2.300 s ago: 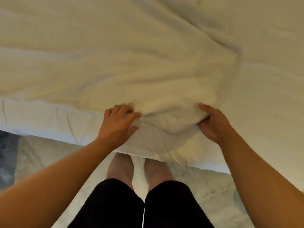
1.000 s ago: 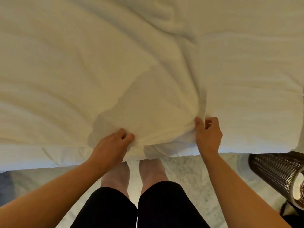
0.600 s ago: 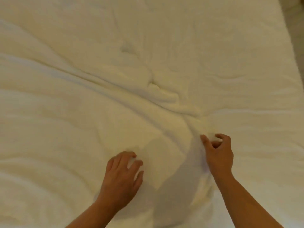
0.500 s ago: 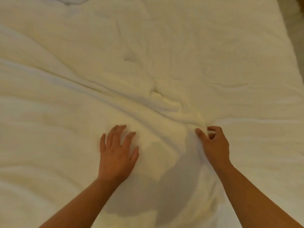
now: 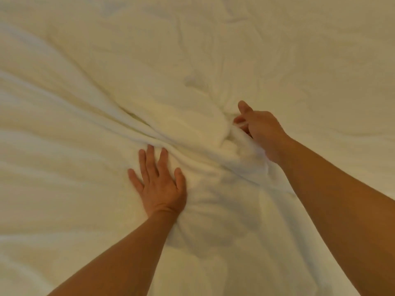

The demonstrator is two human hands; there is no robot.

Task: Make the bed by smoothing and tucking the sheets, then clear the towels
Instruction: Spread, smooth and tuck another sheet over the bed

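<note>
A cream-white sheet covers the whole bed and fills the view. Long creases run from the upper left toward a bunched fold at the centre. My left hand lies flat on the sheet with fingers spread, fingertips at the lower edge of the creases. My right hand sits at the right end of the bunched fold, its fingers curled and pinching a ridge of sheet, the index finger pointing up. No towels are in view.
Only bedding shows. The sheet to the right and at the lower left lies flatter, with shallow wrinkles.
Both hands left the sheet's edge at the bed's foot and moved up onto the bed. The left hand opened flat and slid forward. The right hand pushed farther up, bunching the sheet.
</note>
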